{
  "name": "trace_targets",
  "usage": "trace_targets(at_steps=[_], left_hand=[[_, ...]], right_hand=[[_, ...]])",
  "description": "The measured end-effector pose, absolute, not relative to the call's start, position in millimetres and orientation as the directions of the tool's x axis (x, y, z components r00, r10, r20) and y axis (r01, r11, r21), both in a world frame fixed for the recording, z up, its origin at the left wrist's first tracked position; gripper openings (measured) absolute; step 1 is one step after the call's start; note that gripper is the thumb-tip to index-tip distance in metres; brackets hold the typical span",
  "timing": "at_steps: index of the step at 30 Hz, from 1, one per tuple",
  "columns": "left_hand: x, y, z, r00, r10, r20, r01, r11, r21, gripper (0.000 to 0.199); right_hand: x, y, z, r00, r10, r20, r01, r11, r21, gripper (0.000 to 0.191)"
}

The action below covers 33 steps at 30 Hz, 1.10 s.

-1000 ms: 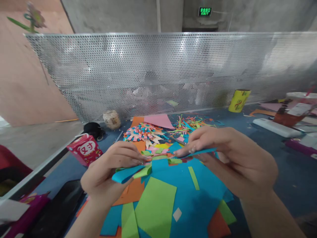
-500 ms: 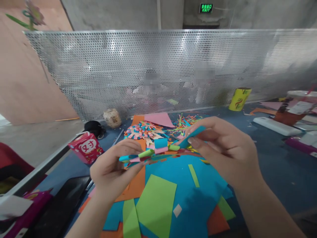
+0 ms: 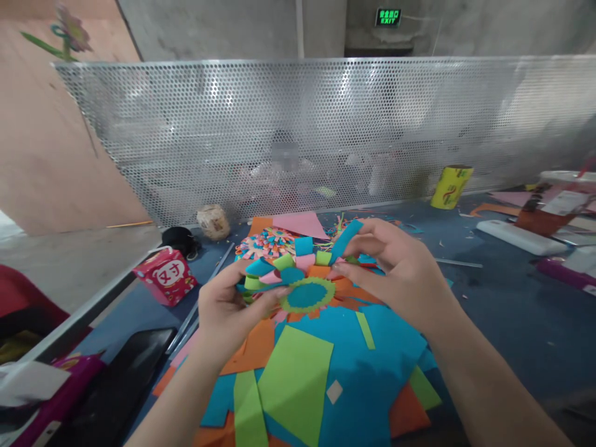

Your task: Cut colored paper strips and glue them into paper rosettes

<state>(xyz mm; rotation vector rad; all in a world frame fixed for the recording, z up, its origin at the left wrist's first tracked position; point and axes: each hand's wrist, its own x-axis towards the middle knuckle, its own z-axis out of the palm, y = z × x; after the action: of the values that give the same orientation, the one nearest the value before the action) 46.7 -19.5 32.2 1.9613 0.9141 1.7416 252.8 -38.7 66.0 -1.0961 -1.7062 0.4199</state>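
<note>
Pinched between left thumb and fingers [image 3: 228, 301] at its nine o'clock, the paper flower [image 3: 308, 294] is held up over the sheets, its blue centre ringed in green. Towards one o'clock, the right hand [image 3: 395, 267] pinches a blue strip [image 3: 347, 239] between thumb and fingers. Around the flower, left to right: black phone [image 3: 125, 372] at eight, red drink box [image 3: 167, 279] about nine, green sheet [image 3: 295, 385] at six, yellow tube [image 3: 451, 187] at two.
</note>
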Motion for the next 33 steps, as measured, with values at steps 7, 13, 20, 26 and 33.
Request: trace_targets(at_steps=[7, 13, 20, 26, 33], left_hand=[[48, -16, 30, 0.032, 0.768, 0.639, 0.141, -0.637, 0.758, 0.014], [47, -13, 27, 0.034, 0.802, 0.596, 0.106, -0.596, 0.796, 0.013], [48, -8, 24, 0.013, 0.854, 0.52, 0.077, -0.519, 0.851, 0.014], [50, -6, 22, 0.053, 0.879, 0.473, 0.067, -0.476, 0.877, 0.016], [50, -4, 20, 0.059, 0.908, 0.415, 0.085, -0.419, 0.904, 0.018]], right_hand=[[253, -32, 64, -0.069, 0.866, 0.496, 0.484, 0.464, -0.742, 0.016], [251, -28, 62, -0.073, 0.878, 0.472, 0.396, 0.46, -0.795, 0.021], [249, -24, 58, -0.062, 0.842, 0.537, 0.37, 0.519, -0.771, 0.021], [250, -22, 57, -0.072, 0.866, 0.496, 0.37, 0.485, -0.793, 0.019], [251, -20, 58, -0.094, 0.894, 0.437, 0.426, 0.433, -0.794, 0.017]])
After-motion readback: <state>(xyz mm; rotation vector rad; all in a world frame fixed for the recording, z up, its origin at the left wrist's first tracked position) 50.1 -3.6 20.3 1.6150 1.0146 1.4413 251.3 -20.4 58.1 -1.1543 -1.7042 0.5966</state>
